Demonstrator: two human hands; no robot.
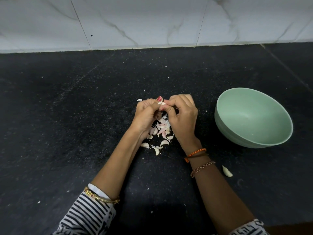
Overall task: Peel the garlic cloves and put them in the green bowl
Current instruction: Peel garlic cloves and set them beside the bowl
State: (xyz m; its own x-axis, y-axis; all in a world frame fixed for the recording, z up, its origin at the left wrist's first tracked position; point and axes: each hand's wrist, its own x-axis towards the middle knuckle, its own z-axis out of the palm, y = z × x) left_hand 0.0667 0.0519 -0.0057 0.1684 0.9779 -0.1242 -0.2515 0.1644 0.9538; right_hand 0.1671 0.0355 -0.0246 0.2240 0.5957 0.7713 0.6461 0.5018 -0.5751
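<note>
Left of the green bowl [253,118], whose visible inside looked bare, the left hand [147,114] and right hand [182,114] together pinched one garlic clove [163,104]. More cloves and skins [160,131] lay beneath the hands, further from the bowl.

Home kitchen, black granite counter [67,116], marble-tiled wall [152,19]

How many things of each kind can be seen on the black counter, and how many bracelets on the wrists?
Green bowl: 1
Clove held between both hands: 1
Clove lying apart near the right forearm: 1
Pile of cloves and peels under the hands: 1, pieces too overlapped to count
Bracelets on the right wrist: 3
Bangle on the left wrist: 1
Total: 8
</note>
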